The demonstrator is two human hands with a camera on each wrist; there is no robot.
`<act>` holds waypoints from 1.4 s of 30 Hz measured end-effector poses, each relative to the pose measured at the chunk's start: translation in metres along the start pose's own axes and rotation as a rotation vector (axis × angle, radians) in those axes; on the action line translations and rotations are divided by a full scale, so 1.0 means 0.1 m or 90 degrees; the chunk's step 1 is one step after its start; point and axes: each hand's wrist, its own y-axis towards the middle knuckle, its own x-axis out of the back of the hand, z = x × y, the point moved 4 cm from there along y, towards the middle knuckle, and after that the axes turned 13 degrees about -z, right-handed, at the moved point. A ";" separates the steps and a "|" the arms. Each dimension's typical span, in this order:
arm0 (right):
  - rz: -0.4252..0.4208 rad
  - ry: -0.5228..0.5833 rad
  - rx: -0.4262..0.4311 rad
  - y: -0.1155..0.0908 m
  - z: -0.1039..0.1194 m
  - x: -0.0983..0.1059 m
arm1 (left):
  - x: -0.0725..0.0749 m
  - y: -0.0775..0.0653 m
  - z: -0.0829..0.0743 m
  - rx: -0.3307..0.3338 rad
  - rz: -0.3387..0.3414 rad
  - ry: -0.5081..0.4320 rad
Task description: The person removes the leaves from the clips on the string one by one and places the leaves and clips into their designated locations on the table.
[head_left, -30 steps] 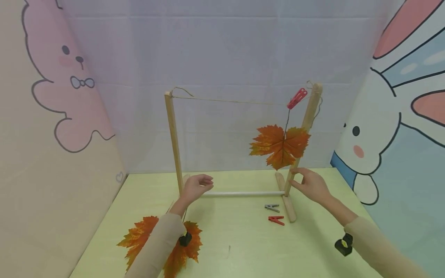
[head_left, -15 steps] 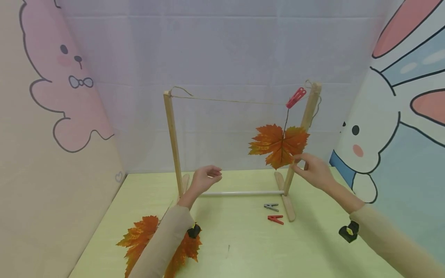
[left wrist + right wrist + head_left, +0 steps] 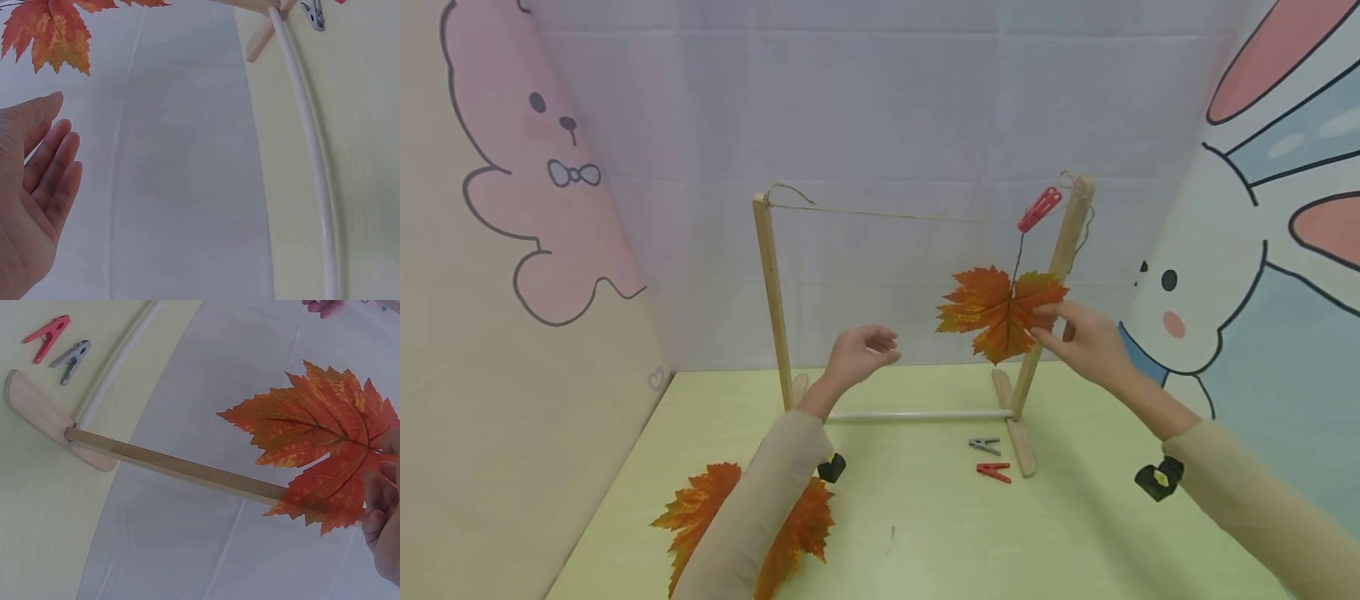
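Note:
An orange maple leaf (image 3: pixel 1000 312) hangs by its stem from a pink clothespin (image 3: pixel 1040 210) on a string (image 3: pixel 880 215). The string spans a wooden frame, with the pin near its right post (image 3: pixel 1070 229). My right hand (image 3: pixel 1086 346) is at the leaf's lower right edge, thumb and forefinger apart; the right wrist view shows its fingers overlapping the leaf (image 3: pixel 312 431), though contact is unclear. My left hand (image 3: pixel 859 357) hovers inside the frame left of the leaf, fingers loosely bent and holding nothing; in the left wrist view it lies below the leaf (image 3: pixel 53 31).
A grey clothespin (image 3: pixel 984 445) and a red clothespin (image 3: pixel 994 472) lie by the frame's right foot (image 3: pixel 1022 448). More orange leaves (image 3: pixel 700 508) lie front left, partly under my left sleeve. A white rod (image 3: pixel 925 415) joins the posts low down.
My right hand has risen from beside the post up to the leaf's lower right edge. My left hand has moved up and rightward. The hanging leaf stays nearly in place.

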 end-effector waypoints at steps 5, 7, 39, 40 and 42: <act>-0.002 -0.001 0.009 0.07 0.02 0.03 | 0.03 0.07 -0.11 -0.017 -0.004 -0.007; -0.005 -0.002 0.015 0.10 0.03 0.05 | 0.05 0.11 -0.15 -0.022 -0.009 -0.008; -0.074 -0.020 0.044 0.72 0.14 0.42 | 0.06 0.52 -0.91 -0.065 -0.001 0.008; -0.077 -0.015 0.038 0.74 0.14 0.43 | 0.06 0.54 -0.93 -0.065 -0.002 0.006; -0.079 -0.007 0.028 0.79 0.15 0.45 | 0.05 0.56 -0.99 -0.068 -0.006 0.001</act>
